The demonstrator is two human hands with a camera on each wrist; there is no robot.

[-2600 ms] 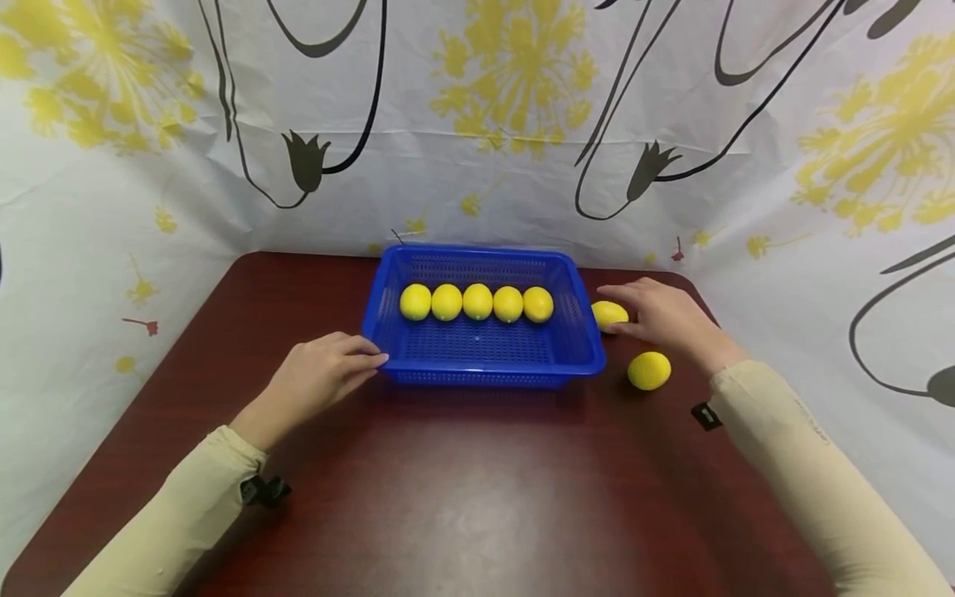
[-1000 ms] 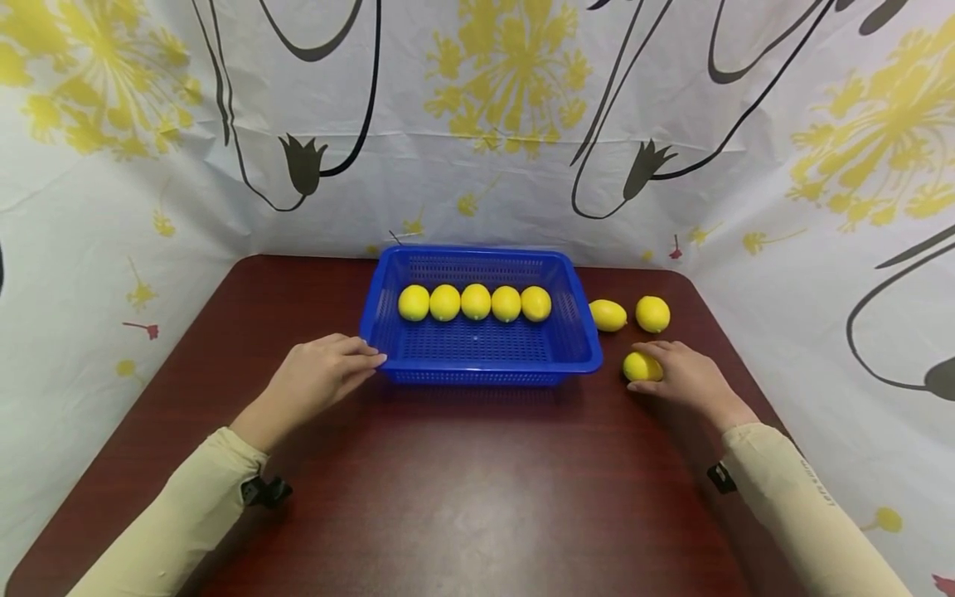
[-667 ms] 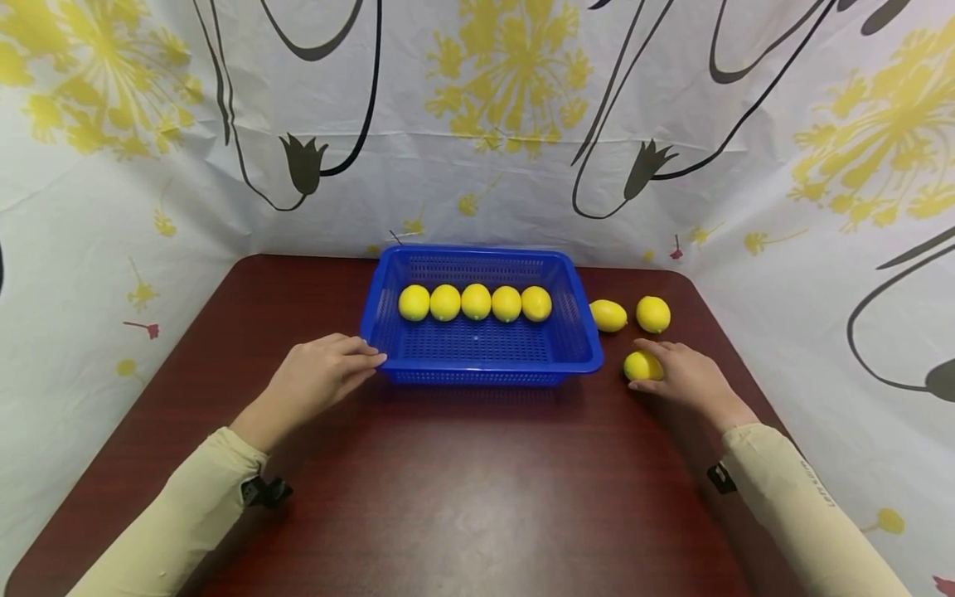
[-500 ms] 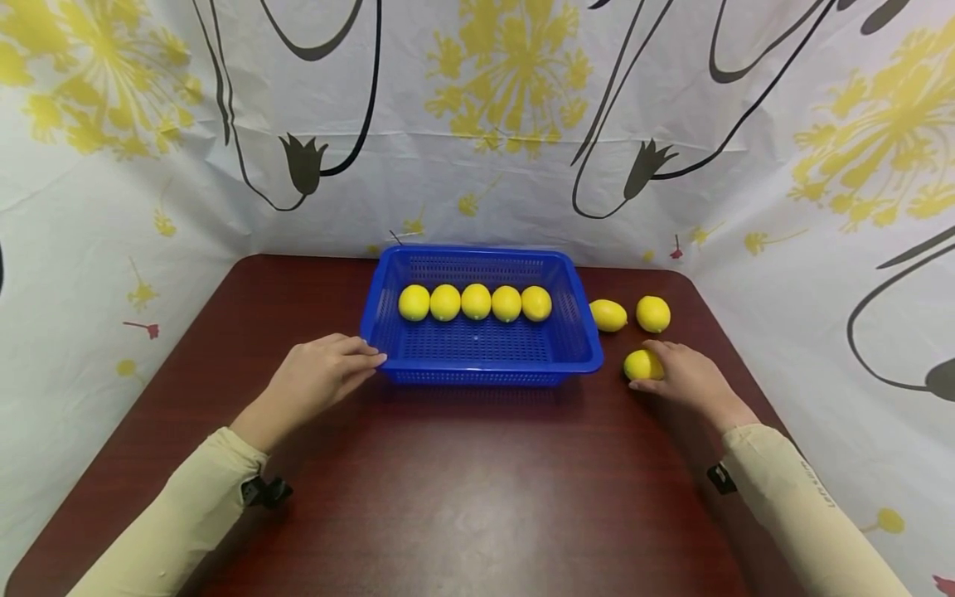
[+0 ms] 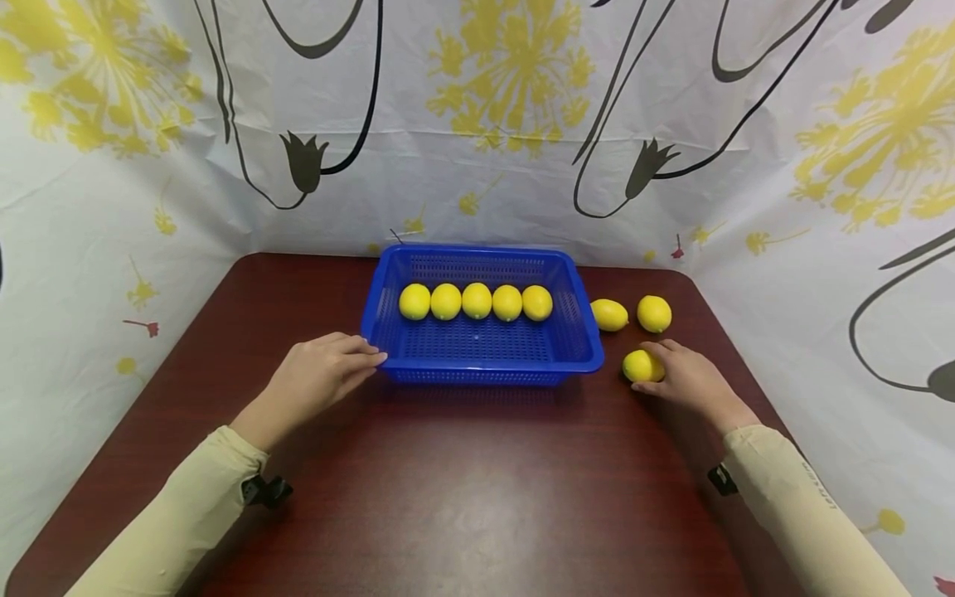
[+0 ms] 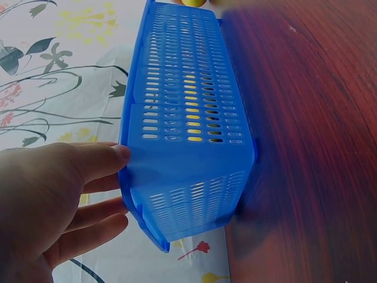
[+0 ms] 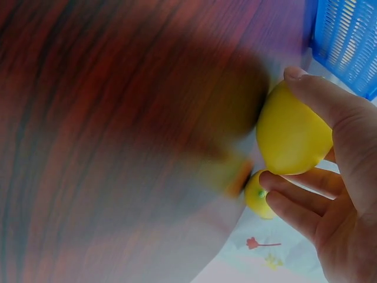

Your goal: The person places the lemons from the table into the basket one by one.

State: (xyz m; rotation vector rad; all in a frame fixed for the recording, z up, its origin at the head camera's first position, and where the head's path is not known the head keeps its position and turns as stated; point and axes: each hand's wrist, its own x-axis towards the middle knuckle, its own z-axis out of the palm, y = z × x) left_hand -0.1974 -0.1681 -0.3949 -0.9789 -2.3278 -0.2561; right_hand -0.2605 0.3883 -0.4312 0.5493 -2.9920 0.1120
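A blue plastic basket [image 5: 477,367] stands at the back middle of the table, with several yellow lemons [image 5: 477,301] in one row across it. My left hand [image 5: 317,377] pinches its front left corner; in the left wrist view the thumb [image 6: 106,160] lies against the rim and other fingertips reach the rim lower down. To the right of the basket, my right hand [image 5: 690,377] holds a lemon [image 5: 640,366] that rests on the table. The right wrist view shows thumb and fingers on either side of this lemon [image 7: 291,132].
Two more lemons lie behind my right hand: one lemon [image 5: 609,315] beside the basket's right wall, another lemon [image 5: 654,314] farther right. The dark red table [image 5: 448,489] ends at a patterned white sheet [image 5: 477,191] at the back and sides.
Since the oldest frame, my right hand has left the lemon beside the basket and come nearer to grip the front one. Over the last second, almost nothing moves; my left hand stays put.
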